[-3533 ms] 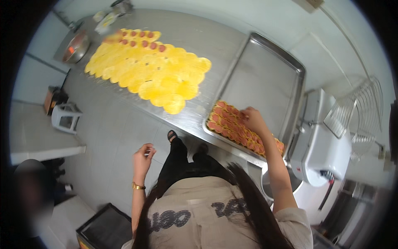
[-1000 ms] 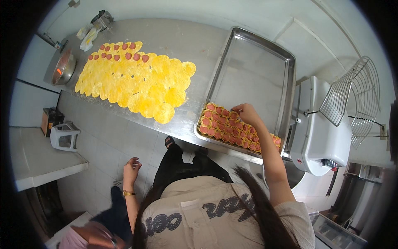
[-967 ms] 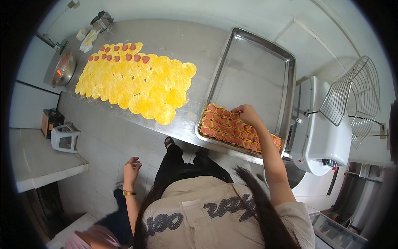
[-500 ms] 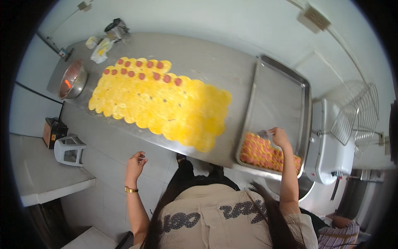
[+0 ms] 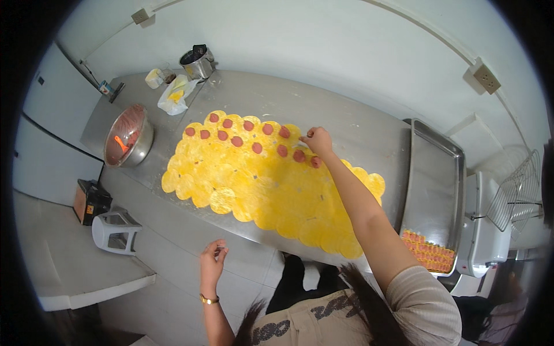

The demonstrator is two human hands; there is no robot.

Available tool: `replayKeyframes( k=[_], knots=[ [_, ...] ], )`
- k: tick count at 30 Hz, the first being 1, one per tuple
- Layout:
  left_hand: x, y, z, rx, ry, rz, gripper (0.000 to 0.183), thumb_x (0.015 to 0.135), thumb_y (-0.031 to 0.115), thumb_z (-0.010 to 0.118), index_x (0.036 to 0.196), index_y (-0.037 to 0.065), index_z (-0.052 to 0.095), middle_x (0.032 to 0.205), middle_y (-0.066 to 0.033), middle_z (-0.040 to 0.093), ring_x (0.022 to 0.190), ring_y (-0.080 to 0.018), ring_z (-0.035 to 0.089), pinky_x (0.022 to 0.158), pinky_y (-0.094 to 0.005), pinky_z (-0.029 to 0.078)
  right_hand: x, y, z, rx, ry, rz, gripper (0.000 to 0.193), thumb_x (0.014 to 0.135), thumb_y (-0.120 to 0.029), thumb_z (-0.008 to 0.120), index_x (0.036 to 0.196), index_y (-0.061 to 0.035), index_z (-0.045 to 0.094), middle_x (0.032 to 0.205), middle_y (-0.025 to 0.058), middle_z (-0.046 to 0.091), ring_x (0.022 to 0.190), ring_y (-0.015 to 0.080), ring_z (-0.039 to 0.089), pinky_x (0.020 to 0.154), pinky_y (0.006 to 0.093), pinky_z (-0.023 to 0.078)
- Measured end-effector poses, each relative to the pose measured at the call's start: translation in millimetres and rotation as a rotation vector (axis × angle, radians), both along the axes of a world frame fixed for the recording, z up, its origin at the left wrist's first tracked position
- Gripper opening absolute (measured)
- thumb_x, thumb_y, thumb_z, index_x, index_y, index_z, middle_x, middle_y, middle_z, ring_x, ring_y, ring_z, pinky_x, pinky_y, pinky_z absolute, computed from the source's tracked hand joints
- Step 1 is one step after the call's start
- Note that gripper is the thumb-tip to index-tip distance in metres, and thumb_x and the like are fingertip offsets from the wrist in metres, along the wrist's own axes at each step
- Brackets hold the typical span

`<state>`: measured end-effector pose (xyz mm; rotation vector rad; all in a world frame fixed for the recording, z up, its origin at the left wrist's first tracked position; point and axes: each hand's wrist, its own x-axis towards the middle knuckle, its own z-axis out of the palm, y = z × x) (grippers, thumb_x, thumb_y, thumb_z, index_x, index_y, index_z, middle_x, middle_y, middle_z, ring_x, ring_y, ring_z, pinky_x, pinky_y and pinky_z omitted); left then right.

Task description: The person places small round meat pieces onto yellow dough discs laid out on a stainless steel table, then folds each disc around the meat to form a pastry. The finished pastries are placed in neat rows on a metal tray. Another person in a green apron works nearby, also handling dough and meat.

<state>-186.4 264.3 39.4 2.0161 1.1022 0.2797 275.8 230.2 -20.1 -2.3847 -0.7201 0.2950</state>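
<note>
Many round yellow dough wrappers [image 5: 259, 190] lie overlapping in a wide sheet on the steel table. Small mounds of pink meat filling [image 5: 257, 147] sit in two rows along the sheet's far side. My right hand [image 5: 317, 141] reaches over the sheet, its fingers pinched at the edge of a wrapper beside the far row's last mound. What lies between its fingertips is too small to tell. My left hand [image 5: 213, 259] hangs low in front of the table, fingers curled together; a small greyish bit shows between them, not clear enough to name.
At right a metal tray [image 5: 408, 190] holds rows of filled dumplings [image 5: 428, 251] at its near end. A steel bowl [image 5: 144, 144] of pink filling with an orange utensil [image 5: 121, 143] stands at left. Behind are a plastic bag [image 5: 173, 102] and a metal pot [image 5: 199, 64].
My right hand has moved from the dumplings in the tray, leftward and away from me, to the far edge of the wrapper sheet. My left hand stays low, still curled. The view has turned left.
</note>
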Motion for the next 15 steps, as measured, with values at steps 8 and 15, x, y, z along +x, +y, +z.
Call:
replayKeyframes(
  k=[8,15],
  knots=[
    [-10,18,2,-0.101,-0.061,0.004,0.021,0.081,0.004,0.064,0.102,0.0,0.062,0.093,-0.0083,0.066,0.081,-0.0145,0.062,0.072,-0.0262,0.05,-4,34,-24,0.256,0.241,-0.18,0.018,0.072,-0.015,0.061,0.085,-0.0021,0.061,0.092,0.0159,0.06,0.073,0.0314,0.061,0.071,0.0388,0.052],
    [47,23,-2,-0.279,-0.267,-0.092,0.021,0.086,0.006,0.06,0.106,0.0,0.061,0.096,-0.0049,0.065,0.086,-0.0099,0.059,0.075,-0.0235,0.048,25,6,-14,0.873,0.96,-0.343,0.033,0.084,-0.013,0.044,0.113,0.0031,0.042,0.109,0.0183,0.056,0.089,0.0284,0.062,0.079,0.0384,0.055]
  ],
)
